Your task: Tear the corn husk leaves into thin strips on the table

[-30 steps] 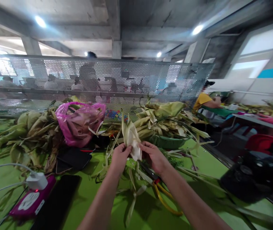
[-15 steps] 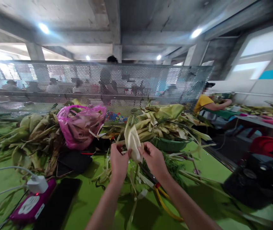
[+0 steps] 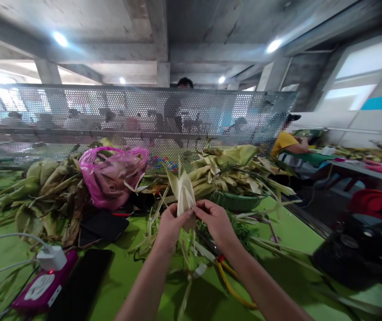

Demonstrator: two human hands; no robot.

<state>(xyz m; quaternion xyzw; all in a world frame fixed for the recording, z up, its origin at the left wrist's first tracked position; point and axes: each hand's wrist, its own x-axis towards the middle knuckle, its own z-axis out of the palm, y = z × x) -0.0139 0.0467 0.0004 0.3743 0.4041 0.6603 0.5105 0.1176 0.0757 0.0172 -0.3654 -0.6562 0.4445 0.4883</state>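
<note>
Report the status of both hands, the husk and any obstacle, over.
Left hand, right hand: pinching husk. Tips up. Scissors near right hand, not blocking husk.

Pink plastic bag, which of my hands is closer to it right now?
Left. Your left hand is in front of the pink plastic bag and to its right, gripping the pale husk; your right hand is farther right, at the husk's other side.

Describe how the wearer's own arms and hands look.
The left hand and right hand are ungloved. The left forearm and right forearm are bare as far as they show, with no sleeve, watch or bracelet visible. Fingernail detail is too small to tell.
</note>
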